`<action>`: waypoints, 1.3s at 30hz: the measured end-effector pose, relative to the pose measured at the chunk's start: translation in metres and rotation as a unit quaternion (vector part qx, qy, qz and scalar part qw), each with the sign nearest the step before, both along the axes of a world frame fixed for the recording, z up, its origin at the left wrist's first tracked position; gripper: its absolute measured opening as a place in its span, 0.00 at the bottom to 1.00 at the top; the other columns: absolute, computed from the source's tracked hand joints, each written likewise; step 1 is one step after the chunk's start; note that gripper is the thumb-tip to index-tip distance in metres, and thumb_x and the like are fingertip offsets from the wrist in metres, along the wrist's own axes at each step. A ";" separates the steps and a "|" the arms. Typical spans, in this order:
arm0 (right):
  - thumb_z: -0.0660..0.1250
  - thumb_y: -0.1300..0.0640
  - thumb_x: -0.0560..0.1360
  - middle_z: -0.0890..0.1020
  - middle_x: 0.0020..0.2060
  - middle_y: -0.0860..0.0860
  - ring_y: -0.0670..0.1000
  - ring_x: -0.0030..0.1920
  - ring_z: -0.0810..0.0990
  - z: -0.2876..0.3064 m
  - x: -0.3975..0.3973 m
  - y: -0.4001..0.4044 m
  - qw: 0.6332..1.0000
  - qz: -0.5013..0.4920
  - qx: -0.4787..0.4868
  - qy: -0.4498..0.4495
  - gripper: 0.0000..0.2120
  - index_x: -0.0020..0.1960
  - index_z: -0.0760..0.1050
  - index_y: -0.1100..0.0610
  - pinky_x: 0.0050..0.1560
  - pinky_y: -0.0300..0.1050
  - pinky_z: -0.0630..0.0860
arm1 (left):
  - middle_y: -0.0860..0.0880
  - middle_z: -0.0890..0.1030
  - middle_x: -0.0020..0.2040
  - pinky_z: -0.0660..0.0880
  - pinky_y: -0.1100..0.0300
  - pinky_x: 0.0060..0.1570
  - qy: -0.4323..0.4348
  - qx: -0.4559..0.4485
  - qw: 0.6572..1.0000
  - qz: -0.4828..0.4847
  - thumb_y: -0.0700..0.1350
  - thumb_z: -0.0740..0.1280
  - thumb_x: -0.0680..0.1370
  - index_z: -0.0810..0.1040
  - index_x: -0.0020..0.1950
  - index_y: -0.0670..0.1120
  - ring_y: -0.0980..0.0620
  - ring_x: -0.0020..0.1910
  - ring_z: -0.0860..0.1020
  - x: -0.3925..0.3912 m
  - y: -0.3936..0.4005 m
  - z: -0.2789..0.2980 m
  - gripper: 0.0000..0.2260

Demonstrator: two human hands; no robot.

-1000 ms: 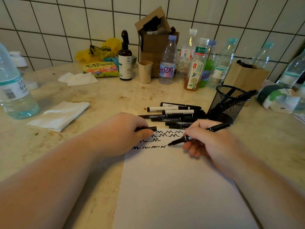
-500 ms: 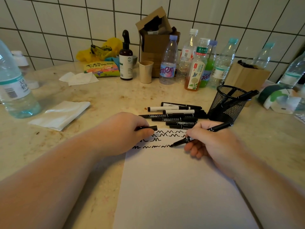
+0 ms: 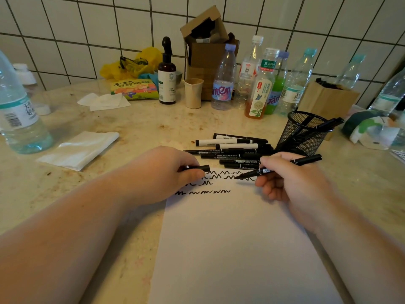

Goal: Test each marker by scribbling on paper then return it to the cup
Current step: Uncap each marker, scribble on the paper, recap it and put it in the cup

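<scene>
Uncapped slim black marker [image 3: 278, 166] | pinched by right hand [image 3: 291, 185], tip moved from third scribble row up to second, paper [image 3: 230, 238] at 12 o'clock | cap [image 3: 197, 168] pinched by left hand [image 3: 166, 172] | capping, black mesh cup [image 3: 304, 132] at 1 o'clock judged next

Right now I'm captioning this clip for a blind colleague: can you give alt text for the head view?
A person's right hand holds an uncapped black marker, tip on the white paper among zigzag scribbles, while the left hand pinches its cap. Behind lie a pile of markers and a black mesh cup holding one marker.
</scene>
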State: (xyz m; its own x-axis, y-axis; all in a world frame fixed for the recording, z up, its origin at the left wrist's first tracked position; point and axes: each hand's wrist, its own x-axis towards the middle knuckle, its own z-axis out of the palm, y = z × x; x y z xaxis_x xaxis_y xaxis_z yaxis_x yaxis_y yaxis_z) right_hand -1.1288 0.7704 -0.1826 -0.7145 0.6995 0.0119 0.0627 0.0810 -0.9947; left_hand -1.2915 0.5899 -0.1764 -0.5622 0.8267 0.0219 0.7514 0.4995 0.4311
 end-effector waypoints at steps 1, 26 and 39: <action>0.68 0.59 0.78 0.80 0.26 0.55 0.50 0.24 0.73 0.001 0.000 -0.001 1.000 0.005 -0.003 0.009 0.13 0.35 0.78 0.55 0.24 0.39 0.68 | 0.56 0.82 0.40 0.77 0.56 0.45 -0.003 0.002 1.000 -0.001 0.60 0.62 0.79 0.80 0.51 0.60 0.59 0.40 0.78 0.000 0.000 0.000 0.10; 0.72 0.56 0.66 0.86 0.38 0.62 0.53 0.33 0.82 0.004 0.004 -0.012 0.982 0.160 -0.062 0.077 0.12 0.46 0.81 0.62 0.35 0.42 0.78 | 0.63 0.81 0.41 0.74 0.68 0.39 -0.026 0.040 0.997 -0.059 0.57 0.64 0.79 0.77 0.54 0.63 0.64 0.41 0.77 0.008 -0.001 0.006 0.06; 0.74 0.49 0.68 0.85 0.36 0.61 0.54 0.34 0.83 0.008 0.009 -0.011 0.964 0.245 -0.008 0.105 0.11 0.41 0.82 0.57 0.36 0.43 0.78 | 0.60 0.77 0.30 0.69 0.67 0.36 -0.142 0.067 0.981 -0.111 0.51 0.64 0.79 0.82 0.40 0.55 0.61 0.32 0.74 0.015 -0.005 0.012 0.10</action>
State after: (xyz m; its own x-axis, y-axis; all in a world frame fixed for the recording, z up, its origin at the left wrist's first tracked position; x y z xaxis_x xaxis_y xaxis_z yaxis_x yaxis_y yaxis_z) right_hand -1.1200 0.7595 -0.1746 -0.9422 0.2798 0.1842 -0.1818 0.0349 -0.9827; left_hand -1.2764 0.5848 -0.1649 -0.3680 0.9298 0.0076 0.6753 0.2616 0.6896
